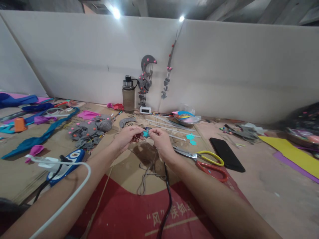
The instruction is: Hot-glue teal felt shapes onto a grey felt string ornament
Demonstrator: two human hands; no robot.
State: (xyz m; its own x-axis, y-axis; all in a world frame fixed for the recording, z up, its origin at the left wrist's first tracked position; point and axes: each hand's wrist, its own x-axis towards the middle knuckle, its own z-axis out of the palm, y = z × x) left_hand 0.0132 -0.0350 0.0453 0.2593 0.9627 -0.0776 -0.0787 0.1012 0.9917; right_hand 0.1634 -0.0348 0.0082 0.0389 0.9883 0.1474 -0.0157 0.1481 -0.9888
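Observation:
My left hand (127,136) and my right hand (161,141) meet above the cardboard mat, and both pinch a small teal felt star (146,133) between their fingertips. A grey string (147,172) hangs from the hands and lies in loops on the cardboard below. A black cable (167,196) runs down from under my right wrist toward me. More teal felt cut-outs (191,138) lie just right of my right hand.
Yellow- and red-handled scissors (205,160) and a black phone (226,154) lie to the right. A glue gun (65,165) with a white cord sits at the left. Grey felt shapes (87,132), a yarn ball (105,125), a water bottle (128,94) and thin sticks (169,127) lie behind.

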